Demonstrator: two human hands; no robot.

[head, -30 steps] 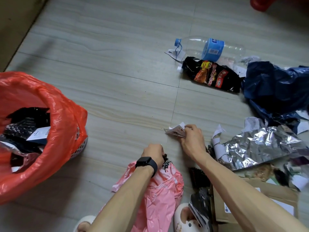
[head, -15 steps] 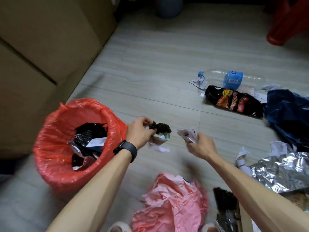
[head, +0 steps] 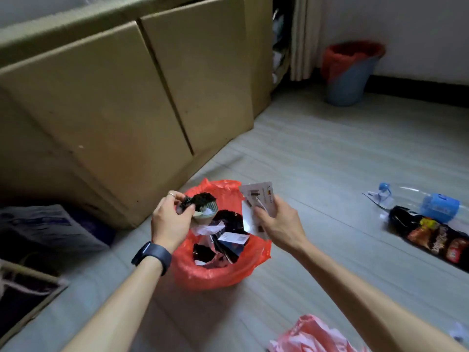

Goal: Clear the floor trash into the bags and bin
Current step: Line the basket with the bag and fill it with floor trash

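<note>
Both loads sit over the red-lined bin (head: 218,273): my left hand (head: 170,222) pinches black scraps (head: 200,199), my right hand (head: 279,222) grips paper (head: 256,207); mouth directly below.

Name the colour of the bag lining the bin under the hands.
The bag is orange-red, clearest in the head view.

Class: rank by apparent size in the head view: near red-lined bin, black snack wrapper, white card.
1. near red-lined bin
2. black snack wrapper, cut off by the frame edge
3. white card, though held nearer the camera
</note>
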